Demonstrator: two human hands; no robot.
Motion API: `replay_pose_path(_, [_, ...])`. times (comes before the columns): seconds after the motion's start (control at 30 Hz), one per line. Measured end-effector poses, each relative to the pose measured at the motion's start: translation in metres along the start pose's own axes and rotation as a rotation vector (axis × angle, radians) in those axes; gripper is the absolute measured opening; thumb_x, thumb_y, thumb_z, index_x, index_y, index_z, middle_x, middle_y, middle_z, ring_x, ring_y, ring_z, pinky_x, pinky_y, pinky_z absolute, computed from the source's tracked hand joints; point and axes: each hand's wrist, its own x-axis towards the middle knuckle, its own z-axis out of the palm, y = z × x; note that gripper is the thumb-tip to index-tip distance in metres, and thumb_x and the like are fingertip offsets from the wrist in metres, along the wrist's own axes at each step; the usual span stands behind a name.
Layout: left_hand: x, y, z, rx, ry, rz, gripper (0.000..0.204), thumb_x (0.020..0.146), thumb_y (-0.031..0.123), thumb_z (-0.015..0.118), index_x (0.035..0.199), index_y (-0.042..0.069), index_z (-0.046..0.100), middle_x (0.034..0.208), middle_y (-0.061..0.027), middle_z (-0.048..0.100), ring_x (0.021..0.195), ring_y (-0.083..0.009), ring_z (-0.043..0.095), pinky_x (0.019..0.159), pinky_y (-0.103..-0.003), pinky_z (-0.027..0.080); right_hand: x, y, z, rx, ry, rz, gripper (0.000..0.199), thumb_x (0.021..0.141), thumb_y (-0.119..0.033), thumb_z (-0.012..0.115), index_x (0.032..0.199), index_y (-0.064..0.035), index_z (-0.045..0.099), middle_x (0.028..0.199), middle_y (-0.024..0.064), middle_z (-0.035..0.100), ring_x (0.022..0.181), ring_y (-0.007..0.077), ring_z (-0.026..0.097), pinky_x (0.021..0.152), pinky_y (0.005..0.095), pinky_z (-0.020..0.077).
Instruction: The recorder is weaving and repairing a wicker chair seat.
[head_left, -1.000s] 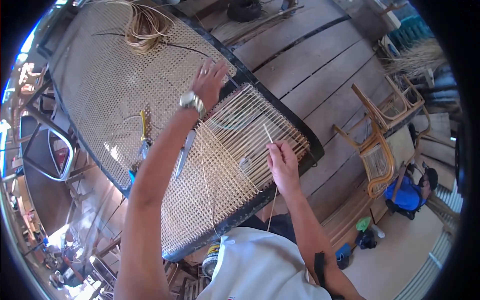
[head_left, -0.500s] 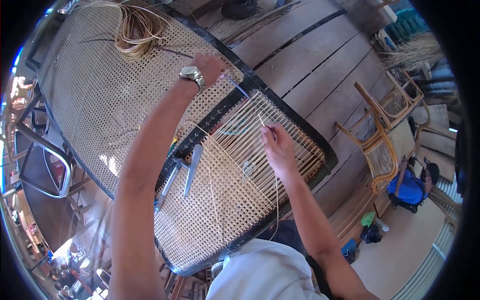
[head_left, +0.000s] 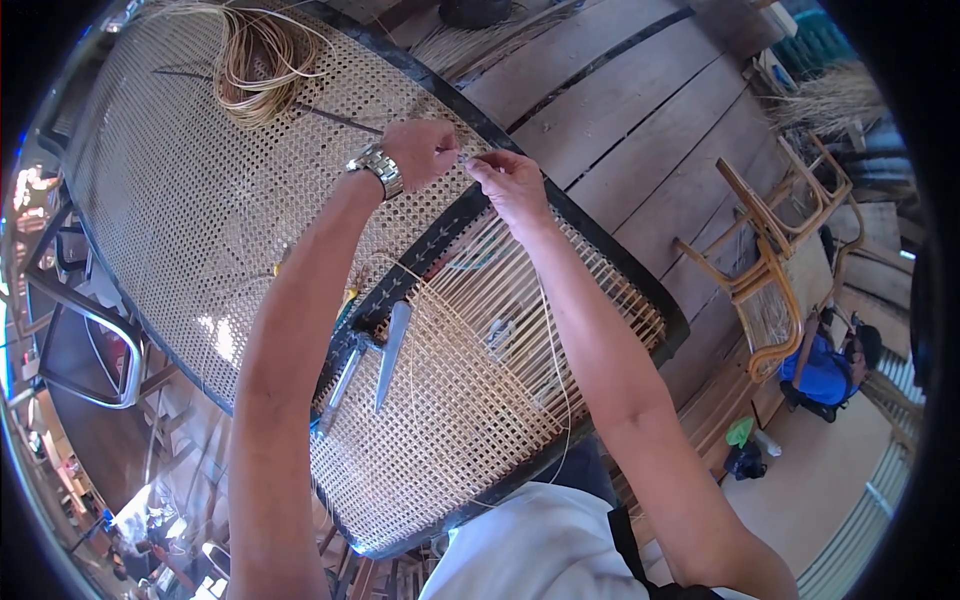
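A black-framed panel (head_left: 600, 255) with a partly woven cane seat (head_left: 470, 400) lies in front of me. My left hand (head_left: 420, 150), with a metal watch on the wrist, and my right hand (head_left: 510, 180) meet at the panel's far edge. Both pinch a thin cane strand (head_left: 565, 370) that loops down across the weave toward my body. A pair of metal shears (head_left: 375, 360) rests on the frame bar between the two woven panels.
A larger finished cane panel (head_left: 180, 200) lies to the left with a coil of loose cane (head_left: 260, 60) on it. Wooden floor planks (head_left: 640, 110) run behind. Rattan chair frames (head_left: 765, 260) stand at right, near a person in blue (head_left: 825, 370).
My right hand has moved up from the middle of the weave to the far edge, pulling the strand along. My left hand has stayed near the frame's far edge and now pinches the strand too.
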Motion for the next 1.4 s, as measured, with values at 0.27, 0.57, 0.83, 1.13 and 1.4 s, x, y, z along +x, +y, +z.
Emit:
replay_pose_path(0.27, [-0.004, -0.011, 0.007, -0.155, 0.044, 0.027, 0.025, 0.089, 0.028, 0.064, 0.099, 0.006, 0.068, 0.089, -0.0114, 0.072, 0.08, -0.028, 0.068, 0.073, -0.041, 0.052, 0.006, -0.008, 0.002, 0.057, -0.044, 0.075, 0.018, 0.09, -0.018, 0.071, 0.093, -0.0004, 0.074, 0.074, 0.0052, 0.07, 0.066, 0.0106, 0.065, 0.06, 0.0259, 0.0499])
replay_pose_path(0.57, [-0.005, -0.009, 0.011, -0.239, 0.087, 0.067, 0.026, 0.089, 0.03, 0.065, 0.099, 0.006, 0.069, 0.081, -0.0108, 0.069, 0.074, -0.0265, 0.066, 0.068, -0.039, 0.049, 0.01, 0.0, 0.001, 0.034, -0.081, 0.056, 0.018, 0.089, -0.019, 0.07, 0.09, -0.0012, 0.074, 0.073, 0.0051, 0.072, 0.067, 0.0105, 0.066, 0.064, 0.0261, 0.0509])
replay_pose_path(0.83, [-0.007, -0.004, 0.013, -0.226, 0.077, 0.07, 0.027, 0.089, 0.03, 0.064, 0.1, 0.006, 0.068, 0.089, -0.0146, 0.072, 0.082, -0.0318, 0.069, 0.072, -0.042, 0.051, 0.01, -0.003, 0.005, -0.047, -0.036, 0.07, 0.01, 0.09, -0.014, 0.071, 0.091, -0.0038, 0.07, 0.073, 0.0037, 0.067, 0.065, 0.0111, 0.062, 0.06, 0.0266, 0.0481])
replay_pose_path(1.13, [-0.01, -0.001, 0.019, -0.2, 0.109, 0.123, 0.023, 0.091, 0.029, 0.062, 0.102, 0.008, 0.066, 0.091, -0.0142, 0.071, 0.085, -0.0344, 0.068, 0.076, -0.045, 0.052, -0.016, -0.028, 0.015, -0.565, 0.132, -0.311, 0.009, 0.088, -0.009, 0.064, 0.092, -0.0009, 0.066, 0.082, 0.0199, 0.069, 0.076, 0.0278, 0.071, 0.071, 0.0378, 0.0544])
replay_pose_path(1.4, [-0.011, -0.009, 0.019, -0.272, 0.063, 0.063, 0.025, 0.092, 0.029, 0.062, 0.105, 0.008, 0.066, 0.095, -0.0117, 0.068, 0.09, -0.0304, 0.066, 0.08, -0.042, 0.05, -0.016, -0.031, 0.01, -0.501, 0.119, -0.276, 0.012, 0.084, -0.011, 0.063, 0.086, 0.0016, 0.063, 0.08, 0.0238, 0.068, 0.076, 0.0368, 0.071, 0.07, 0.0436, 0.0543])
